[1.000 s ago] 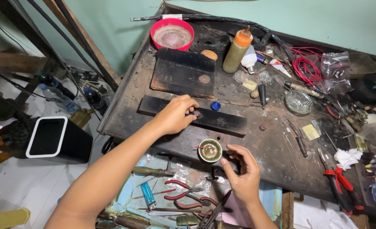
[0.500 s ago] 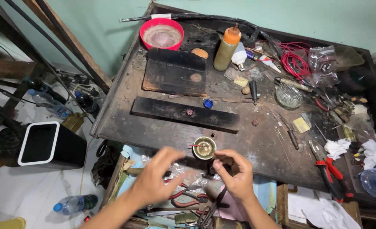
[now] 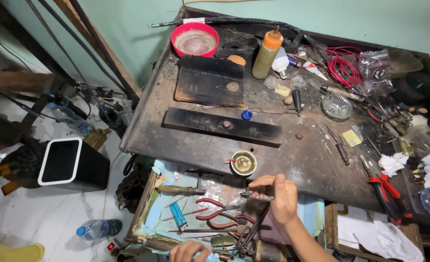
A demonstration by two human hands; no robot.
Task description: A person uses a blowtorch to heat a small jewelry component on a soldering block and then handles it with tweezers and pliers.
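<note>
Head cam: right hand (image 3: pixel 279 196) pinches a thin metal tool (image 3: pixel 257 195) w/ fingertips, prob for fine control, just below the small round brass cup (image 3: pixel 243 162) sitting at the tabletop (image 3: pixel 186 140) front edge. Left hand (image 3: pixel 189 251) is down at the frame bottom, curled on smth bluish, half cut off, can't tell what. Open drawer (image 3: pixel 149 204) underneath keeps red pliers (image 3: pixel 215 203) close. Tool tip too small to make out.

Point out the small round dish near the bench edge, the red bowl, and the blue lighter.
small round dish (image 3: pixel 243 163), head view, its inside.
red bowl (image 3: pixel 178 35), head view, its left rim.
blue lighter (image 3: pixel 179 216), head view, mid-body.
</note>
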